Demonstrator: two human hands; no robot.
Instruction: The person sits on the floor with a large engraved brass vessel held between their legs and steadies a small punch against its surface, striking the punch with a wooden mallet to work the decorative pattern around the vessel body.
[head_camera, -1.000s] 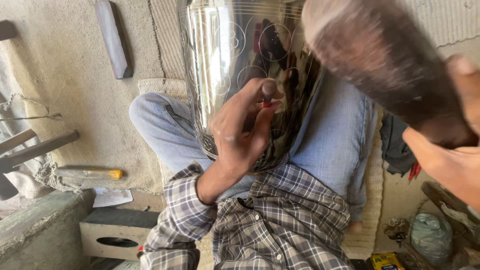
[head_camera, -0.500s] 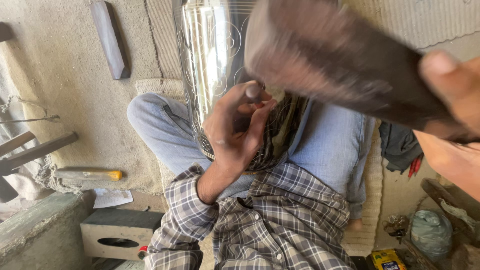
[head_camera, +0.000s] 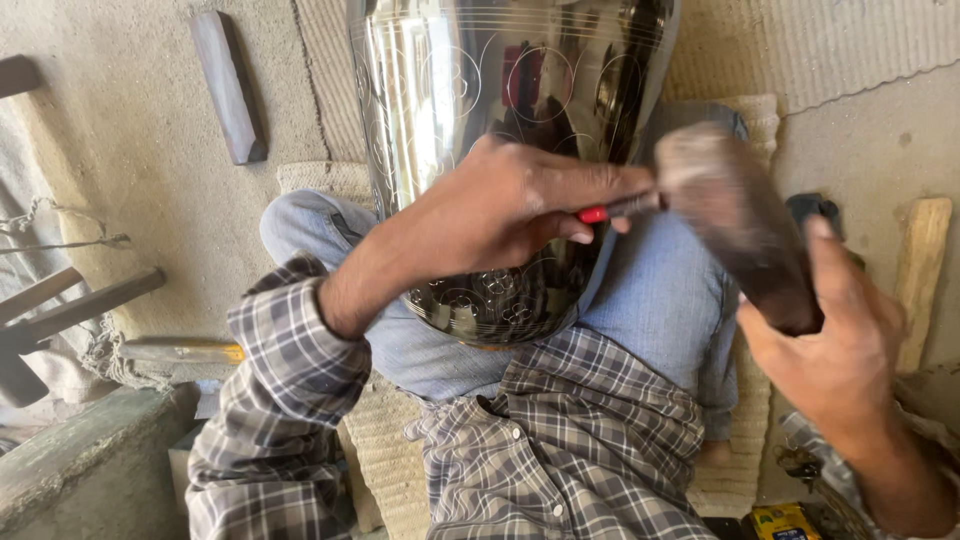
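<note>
A large shiny metal vessel (head_camera: 450, 120) with engraved round patterns rests on my lap between my jeans-clad legs. My left hand (head_camera: 500, 215) lies against its side and pinches a thin metal punch with a red band (head_camera: 615, 210), its tip hidden behind my fingers. My right hand (head_camera: 835, 350) grips a thick dark wooden mallet (head_camera: 735, 225). The mallet's head is blurred and sits right at the punch's free end.
A woven mat (head_camera: 745, 440) lies under me on the concrete floor. A flat grey bar (head_camera: 228, 85) lies at upper left. Wooden handles (head_camera: 80, 305) and a yellow-tipped tool (head_camera: 185, 350) lie at left. A wooden block (head_camera: 920, 275) is at right.
The mallet swung down from upper right onto the punch's end. My left hand shifted up and right on the vessel, and the view moved closer.
</note>
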